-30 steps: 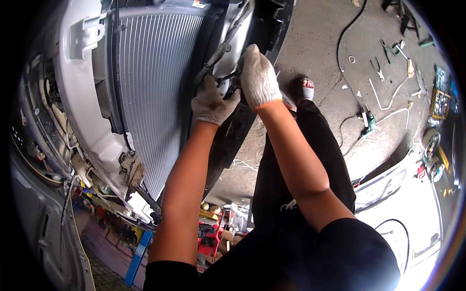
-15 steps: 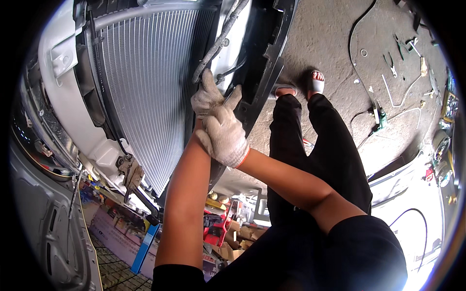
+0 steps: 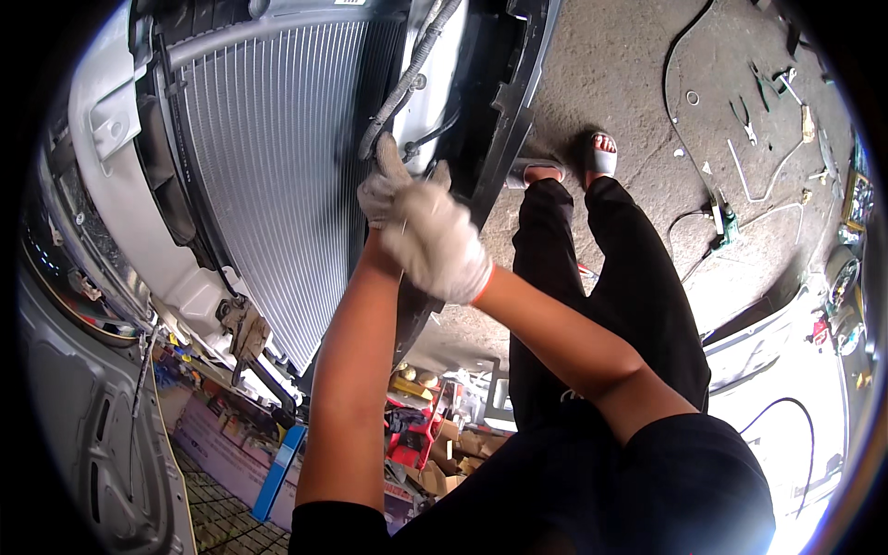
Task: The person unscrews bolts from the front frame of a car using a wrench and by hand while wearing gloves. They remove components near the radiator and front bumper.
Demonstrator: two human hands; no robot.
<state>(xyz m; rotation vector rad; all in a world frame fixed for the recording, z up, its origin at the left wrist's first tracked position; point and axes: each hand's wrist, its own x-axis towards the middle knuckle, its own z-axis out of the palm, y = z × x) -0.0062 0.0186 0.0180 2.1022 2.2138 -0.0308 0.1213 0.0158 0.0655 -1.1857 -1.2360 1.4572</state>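
Note:
Both my hands wear off-white knit work gloves and meet at the edge of a car's finned radiator (image 3: 277, 176). My left hand (image 3: 376, 196) is underneath, one finger stretched up by the lower end of a grey wrapped wiring harness (image 3: 407, 88). Most of its other fingers are hidden. Over it lies my right hand (image 3: 439, 245), smeared by motion, with its fingers curled in; what they close on is hidden. A fingertip pokes up beyond it, and I cannot tell whose hand it belongs to. Beside the harness runs a black panel (image 3: 504, 120).
Pale bodywork (image 3: 116, 157) borders the radiator on the left. On the concrete floor to the right lie pliers (image 3: 747, 125), a hammer (image 3: 788, 85) and a green corded power tool (image 3: 728, 228). Cardboard boxes (image 3: 458, 458) and a blue post (image 3: 277, 474) stand below.
My right hand has turned and shifted slightly up over the left one, and is now blurred. The left hand has barely moved. The view has shifted a little against the car.

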